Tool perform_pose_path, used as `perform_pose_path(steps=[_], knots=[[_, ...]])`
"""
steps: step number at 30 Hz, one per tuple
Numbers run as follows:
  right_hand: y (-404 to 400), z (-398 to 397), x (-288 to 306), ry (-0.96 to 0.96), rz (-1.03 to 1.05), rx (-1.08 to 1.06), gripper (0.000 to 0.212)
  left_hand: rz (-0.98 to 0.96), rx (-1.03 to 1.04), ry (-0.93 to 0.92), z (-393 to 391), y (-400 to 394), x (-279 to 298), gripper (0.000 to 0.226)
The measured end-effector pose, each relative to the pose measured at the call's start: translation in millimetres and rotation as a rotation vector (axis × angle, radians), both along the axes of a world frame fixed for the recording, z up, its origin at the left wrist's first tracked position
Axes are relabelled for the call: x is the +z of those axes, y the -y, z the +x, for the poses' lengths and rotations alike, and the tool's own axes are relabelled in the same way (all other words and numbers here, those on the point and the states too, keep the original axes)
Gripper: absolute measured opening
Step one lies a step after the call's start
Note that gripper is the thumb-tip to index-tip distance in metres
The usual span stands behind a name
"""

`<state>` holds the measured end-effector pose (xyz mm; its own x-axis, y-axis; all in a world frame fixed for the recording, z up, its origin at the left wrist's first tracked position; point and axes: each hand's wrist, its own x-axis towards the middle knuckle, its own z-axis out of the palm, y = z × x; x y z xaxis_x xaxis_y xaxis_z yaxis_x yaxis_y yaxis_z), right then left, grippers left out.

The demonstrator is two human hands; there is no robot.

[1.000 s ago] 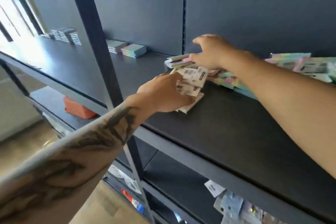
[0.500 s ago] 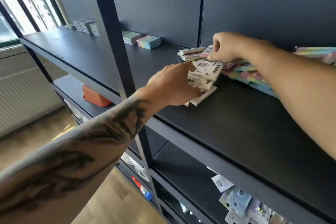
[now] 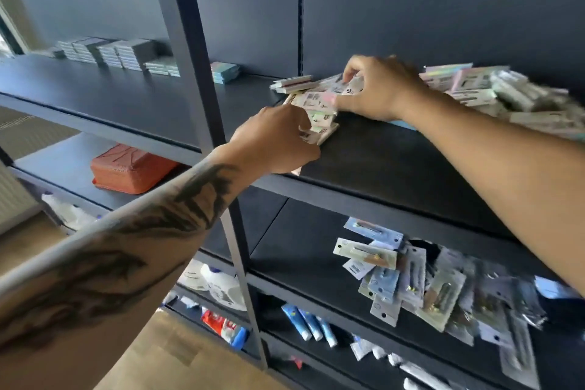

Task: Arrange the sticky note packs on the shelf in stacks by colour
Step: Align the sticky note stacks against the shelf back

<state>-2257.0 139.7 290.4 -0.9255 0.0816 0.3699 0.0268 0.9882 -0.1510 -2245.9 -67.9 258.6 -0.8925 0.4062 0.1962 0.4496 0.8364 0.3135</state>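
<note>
Partly hidden packs [image 3: 319, 117] under hands [image 3: 275, 142]

Small stack of flat, pale label-faced sticky note packs [image 3: 319, 119] is sitting on the dark matte shelf board [image 3: 395, 168], slightly fanned, gripped at its near end by the left hand's fingers [image 3: 302, 127]. Loose heap of pastel wrapped packs [image 3: 493, 95] is lying jumbled beyond the right hand's fingers [image 3: 348, 73], which are pinching one white barcoded pack [image 3: 343, 85] at the heap's left edge.
</note>
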Motion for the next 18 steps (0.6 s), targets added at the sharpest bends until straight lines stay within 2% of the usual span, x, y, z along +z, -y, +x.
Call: perform_pose_path(steps=[3,9,13,16,18], knots=[[27.5,43.2,-5.9,-0.003,0.041,-0.029,0.054,0.020,-0.063,-0.030,21.5,28.5,-2.7,0.039],[127.5,105.7,-24.1,-0.015,0.005,0.021,0.053,0.040,-0.142,-0.016,56.0,128.2,-13.9,0.027],[214.0,112.8,-36.0,-0.003,0.018,0.140,0.055,0.008,-0.080,0.021,59.3,213.3,-24.7,0.029],[280.0,94.7,-44.3,0.026,0.049,0.203,0.056,-0.043,0.018,0.018,51.2,281.8,-28.0,0.015],[325.4,74.0,-47.6,0.033,0.029,0.243,0.055,-0.055,0.111,0.001,42.8,330.2,-30.6,0.025]])
